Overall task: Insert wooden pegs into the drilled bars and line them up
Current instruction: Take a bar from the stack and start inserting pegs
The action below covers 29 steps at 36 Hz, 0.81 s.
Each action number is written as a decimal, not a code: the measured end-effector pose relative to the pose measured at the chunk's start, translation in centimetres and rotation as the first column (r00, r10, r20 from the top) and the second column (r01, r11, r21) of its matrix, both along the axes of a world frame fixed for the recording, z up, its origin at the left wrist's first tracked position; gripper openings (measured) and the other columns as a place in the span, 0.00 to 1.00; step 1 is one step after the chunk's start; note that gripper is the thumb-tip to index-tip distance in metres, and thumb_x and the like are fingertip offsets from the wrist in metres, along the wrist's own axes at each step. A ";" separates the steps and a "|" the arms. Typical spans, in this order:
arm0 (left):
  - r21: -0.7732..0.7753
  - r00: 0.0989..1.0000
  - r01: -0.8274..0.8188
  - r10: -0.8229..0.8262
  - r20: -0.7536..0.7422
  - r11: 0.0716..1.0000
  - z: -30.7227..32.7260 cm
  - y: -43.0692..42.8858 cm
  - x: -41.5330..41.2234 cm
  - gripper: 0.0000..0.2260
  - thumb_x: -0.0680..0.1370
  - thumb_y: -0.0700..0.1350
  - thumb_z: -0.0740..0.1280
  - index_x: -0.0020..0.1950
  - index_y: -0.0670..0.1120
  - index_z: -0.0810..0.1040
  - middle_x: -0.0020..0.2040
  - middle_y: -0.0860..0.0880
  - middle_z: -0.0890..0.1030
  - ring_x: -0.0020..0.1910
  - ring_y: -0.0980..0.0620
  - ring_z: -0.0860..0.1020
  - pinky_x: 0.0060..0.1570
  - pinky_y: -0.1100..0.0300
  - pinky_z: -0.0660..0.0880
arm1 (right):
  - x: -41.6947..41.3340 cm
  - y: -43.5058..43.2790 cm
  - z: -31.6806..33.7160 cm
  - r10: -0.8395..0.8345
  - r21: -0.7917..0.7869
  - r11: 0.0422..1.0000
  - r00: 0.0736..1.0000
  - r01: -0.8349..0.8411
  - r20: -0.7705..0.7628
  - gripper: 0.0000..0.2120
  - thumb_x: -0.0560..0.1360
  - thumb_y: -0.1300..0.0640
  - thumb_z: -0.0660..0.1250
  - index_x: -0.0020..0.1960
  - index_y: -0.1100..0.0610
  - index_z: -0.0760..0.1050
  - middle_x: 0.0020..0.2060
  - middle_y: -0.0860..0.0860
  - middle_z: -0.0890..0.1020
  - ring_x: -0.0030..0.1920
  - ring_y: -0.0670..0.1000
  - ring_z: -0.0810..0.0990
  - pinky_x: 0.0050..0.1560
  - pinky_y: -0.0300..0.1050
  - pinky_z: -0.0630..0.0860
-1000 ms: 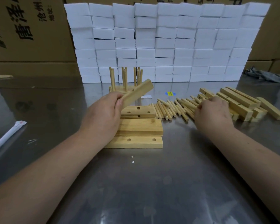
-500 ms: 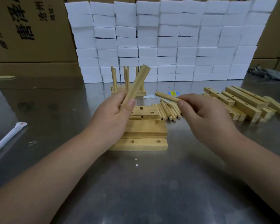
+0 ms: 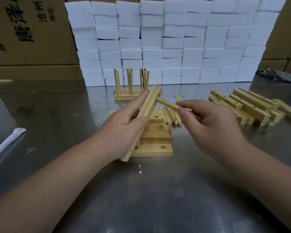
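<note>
Reaches in from 7 and 5 o'clock, forearms bare. Grips a square-cut pale wooden bar (image 3: 151, 102) in the left hand (image 3: 123, 130), fingers curled round it, tilted toward 1 o'clock above the steel tabletop (image 3: 158, 199) centre. Pinches a smooth round peg (image 3: 166, 104) in the right hand (image 3: 208, 125), tip meeting the bar's upper end.

Pegged bars (image 3: 130, 95) behind flat bars (image 3: 155, 137); loose pegs (image 3: 170, 115) right; bar pile (image 3: 247, 106) far right.
</note>
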<state>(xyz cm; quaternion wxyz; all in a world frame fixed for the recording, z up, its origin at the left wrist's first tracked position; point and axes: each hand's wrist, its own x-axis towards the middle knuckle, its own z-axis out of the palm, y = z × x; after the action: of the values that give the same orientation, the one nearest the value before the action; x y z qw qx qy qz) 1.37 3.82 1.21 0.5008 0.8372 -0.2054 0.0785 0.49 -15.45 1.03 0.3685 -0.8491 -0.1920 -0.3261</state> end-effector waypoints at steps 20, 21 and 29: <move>0.056 0.994 -0.004 -0.002 0.107 0.998 -0.1 0.0 -0.1 0.22 0.76 0.53 0.59 0.53 0.84 0.59 0.42 0.60 0.78 0.42 0.62 0.76 0.48 0.63 0.71 | -0.4 0.5 0.0 0.012 -0.021 1.000 0.999 -0.013 -0.047 0.11 0.69 0.42 0.59 0.46 0.42 0.77 0.27 0.45 0.78 0.30 0.45 0.73 0.29 0.43 0.69; 0.062 0.993 -0.004 -0.004 0.114 0.998 0.0 0.0 -0.1 0.22 0.75 0.54 0.59 0.53 0.84 0.59 0.41 0.62 0.78 0.40 0.64 0.75 0.46 0.65 0.70 | -0.4 0.5 0.1 0.011 -0.031 0.999 0.999 -0.013 -0.051 0.11 0.69 0.42 0.59 0.46 0.42 0.77 0.29 0.46 0.79 0.30 0.45 0.74 0.30 0.43 0.71; 0.062 0.994 -0.017 0.010 0.111 0.998 0.1 -0.1 -0.2 0.21 0.74 0.54 0.60 0.55 0.81 0.60 0.40 0.66 0.78 0.39 0.66 0.76 0.40 0.75 0.68 | -0.3 0.7 -0.1 -0.033 -0.111 0.993 0.999 0.038 0.042 0.09 0.74 0.48 0.63 0.46 0.49 0.80 0.27 0.47 0.78 0.29 0.48 0.71 0.30 0.41 0.68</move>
<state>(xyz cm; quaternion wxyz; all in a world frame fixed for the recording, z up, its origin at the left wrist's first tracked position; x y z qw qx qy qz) 1.14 3.77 1.28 0.4617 0.8482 -0.2294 0.1219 0.19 -14.79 0.95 0.3107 -0.8649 -0.2021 -0.3385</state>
